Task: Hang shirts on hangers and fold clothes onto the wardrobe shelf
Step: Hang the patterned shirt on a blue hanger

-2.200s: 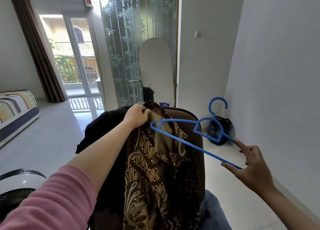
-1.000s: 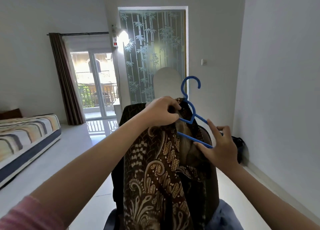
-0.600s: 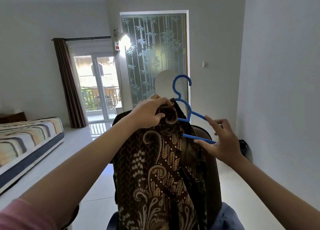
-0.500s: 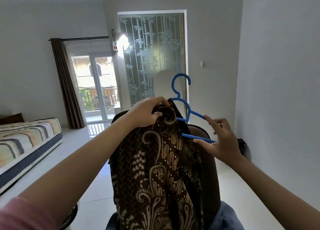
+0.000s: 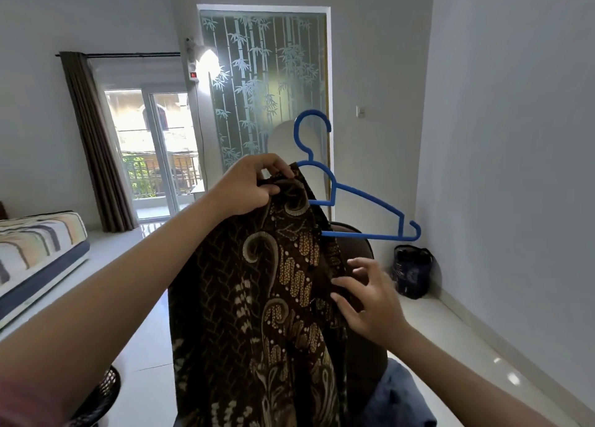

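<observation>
A white tiled floor [image 5: 428,326] spreads through the room, with a bed [image 5: 35,249] in a striped cover on the far left. Behind it a brown curtain [image 5: 93,143] hangs beside a glass balcony door [image 5: 154,149]. Straight ahead stands a frosted glass panel [image 5: 267,82] etched with bamboo.

In the foreground, a brown batik shirt [image 5: 257,297] with gold and cream scrollwork hangs down the middle of the view, raised in front of a dark brown chair back [image 5: 360,243] that shows past its right edge. Blue fabric [image 5: 396,397] lies at the bottom, just right of the shirt.

The left hand [image 5: 249,185] is curled round the top of the shirt, bunching the cloth between thumb and fingers and holding it up. A blue plastic hanger [image 5: 351,198] sits with its left half hidden inside the shirt; its hook rises just right of the left hand and its right arm juts out clear of the cloth, tilted downward to the right.

The right hand [image 5: 367,301] is lower, off the hanger, fingers spread and lightly bent against the shirt's right edge; whether it actually pinches the cloth cannot be told.

A dark blue bag [image 5: 412,272] sits on the floor by the right wall, and a black basket [image 5: 99,397] shows at the lower left.
</observation>
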`<action>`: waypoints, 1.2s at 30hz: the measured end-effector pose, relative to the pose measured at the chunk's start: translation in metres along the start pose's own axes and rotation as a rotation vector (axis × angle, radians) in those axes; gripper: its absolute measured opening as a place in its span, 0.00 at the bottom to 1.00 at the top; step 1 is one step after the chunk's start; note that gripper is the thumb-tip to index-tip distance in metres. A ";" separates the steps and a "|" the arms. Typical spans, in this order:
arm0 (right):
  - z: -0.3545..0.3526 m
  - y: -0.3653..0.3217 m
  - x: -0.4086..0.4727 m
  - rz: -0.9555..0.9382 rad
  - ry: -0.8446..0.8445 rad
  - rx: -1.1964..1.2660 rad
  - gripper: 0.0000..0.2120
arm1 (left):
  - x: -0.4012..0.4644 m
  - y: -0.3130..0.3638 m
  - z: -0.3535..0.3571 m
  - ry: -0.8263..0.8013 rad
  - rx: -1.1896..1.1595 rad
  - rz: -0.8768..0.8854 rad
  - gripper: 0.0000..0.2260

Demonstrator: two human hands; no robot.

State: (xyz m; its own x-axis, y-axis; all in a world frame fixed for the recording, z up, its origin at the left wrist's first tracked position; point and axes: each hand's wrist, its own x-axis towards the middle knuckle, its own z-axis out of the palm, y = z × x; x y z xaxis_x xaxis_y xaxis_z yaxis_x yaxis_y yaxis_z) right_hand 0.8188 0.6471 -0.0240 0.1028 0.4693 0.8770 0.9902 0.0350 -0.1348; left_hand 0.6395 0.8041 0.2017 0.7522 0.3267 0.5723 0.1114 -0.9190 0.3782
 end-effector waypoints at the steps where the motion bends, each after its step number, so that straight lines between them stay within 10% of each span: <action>1: 0.002 0.000 -0.005 0.065 -0.067 0.057 0.12 | -0.001 0.001 -0.003 0.009 -0.008 0.000 0.16; 10: -0.045 0.027 0.018 0.508 -0.072 0.465 0.22 | -0.023 -0.016 -0.035 -0.009 -0.002 -0.033 0.17; 24: -0.133 0.020 0.075 0.465 -0.372 0.441 0.21 | -0.025 -0.015 -0.039 0.073 0.050 -0.033 0.23; 36: -0.128 -0.034 0.087 0.326 -0.250 0.511 0.22 | -0.025 0.002 0.009 0.269 -0.047 -0.039 0.21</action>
State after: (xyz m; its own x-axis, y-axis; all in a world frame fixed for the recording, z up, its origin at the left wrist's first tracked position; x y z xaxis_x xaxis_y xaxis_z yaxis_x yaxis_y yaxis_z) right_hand 0.8059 0.5739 0.1154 0.3043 0.7158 0.6285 0.7362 0.2419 -0.6320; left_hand 0.6264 0.7919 0.1820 0.5472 0.4144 0.7272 0.1017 -0.8953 0.4336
